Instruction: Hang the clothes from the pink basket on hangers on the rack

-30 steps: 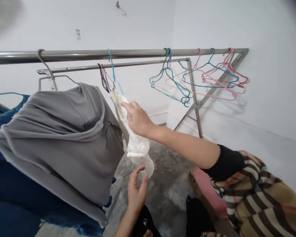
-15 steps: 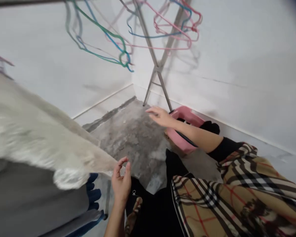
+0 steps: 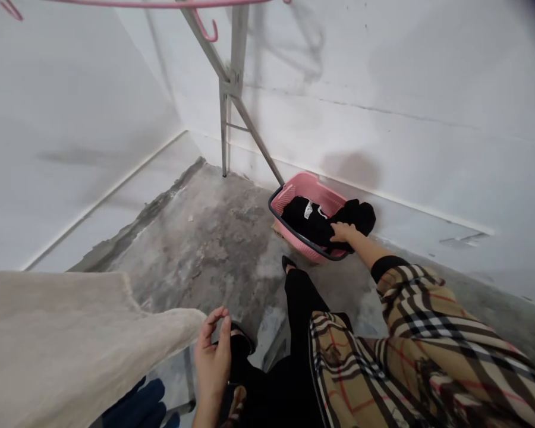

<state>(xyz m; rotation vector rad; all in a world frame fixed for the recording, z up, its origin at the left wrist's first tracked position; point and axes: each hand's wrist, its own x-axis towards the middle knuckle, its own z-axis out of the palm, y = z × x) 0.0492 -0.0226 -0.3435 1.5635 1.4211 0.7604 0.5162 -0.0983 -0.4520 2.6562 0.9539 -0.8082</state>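
My left hand (image 3: 213,351) is at the lower middle, with fingers curled toward the thumb. A corner of cream fleecy cloth (image 3: 93,333) stretches from the left edge to these fingers and appears pinched there. At the right, my right hand (image 3: 343,232) reaches into a pink laundry basket (image 3: 305,241). Its fingers close on black clothing (image 3: 307,217) that fills the basket and bulges over the right rim. White bits show on the dark cloth. The basket's dark handle lies along its near rim.
A metal drying rack's crossed legs (image 3: 232,86) stand behind the basket against the white wall. Pink hangers (image 3: 207,30) hang along the top. Dark blue fabric (image 3: 138,404) shows below the cream cloth. The floor is rough grey concrete (image 3: 205,238).
My right hand has moved from above the floor down to the black clothing in the basket. The view has turned right and down. My left hand stays at the cream cloth's corner.
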